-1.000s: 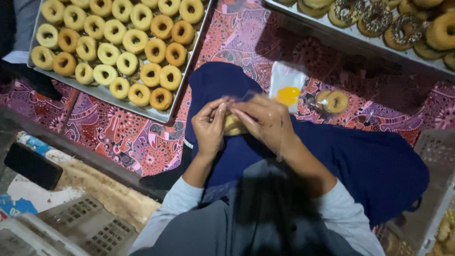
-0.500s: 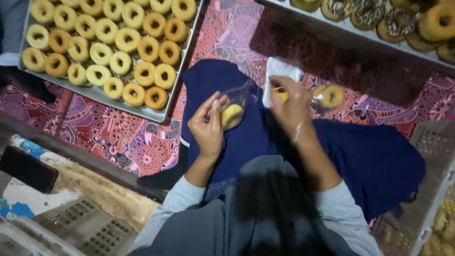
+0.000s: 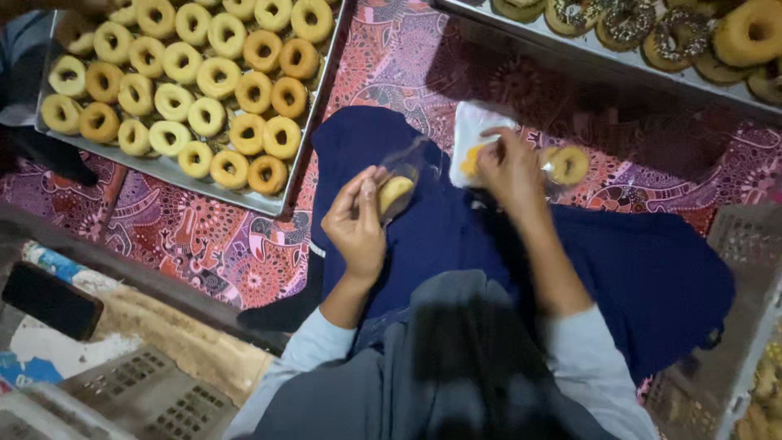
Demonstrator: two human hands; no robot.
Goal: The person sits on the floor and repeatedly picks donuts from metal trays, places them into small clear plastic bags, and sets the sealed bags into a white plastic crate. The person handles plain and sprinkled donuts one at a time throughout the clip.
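Head view, looking down at a lap under dark blue cloth (image 3: pixel 652 277), patterned pink-purple mat (image 3: pixel 195 236) beneath. Left hand (image 3: pixel 356 224) is curled around one plain doughnut in a clear plastic bag (image 3: pixel 397 191), fingers and thumb closed on the bag, held just above the blue cloth near the lap's left side. Right hand (image 3: pixel 509 167) reaches forward, fingers bent down onto a white stack of flat bags (image 3: pixel 471 147) lying on the mat at the cloth's far edge; whether it pinches one bag or only touches the stack, cannot tell. One bagged doughnut (image 3: pixel 568 165) lies just beside the right hand, on its right, on the mat. Upper left: one metal tray (image 3: pixel 314 122) with plain ring doughnuts (image 3: pixel 220 77) in rows, about twenty-five visible, top row partly cut off by the frame. Upper right: a second tray (image 3: pixel 570 49) with about six doughnuts in view, three of them topped doughnuts (image 3: pixel 627 24) with dark sprinkles, rest plain, cut by the frame. Lower left: one black phone (image 3: pixel 50 300) on the floor edge, one grey slotted crate (image 3: pixel 138 399) near it. Both light blue sleeves (image 3: pixel 314 346) visible at bottom.
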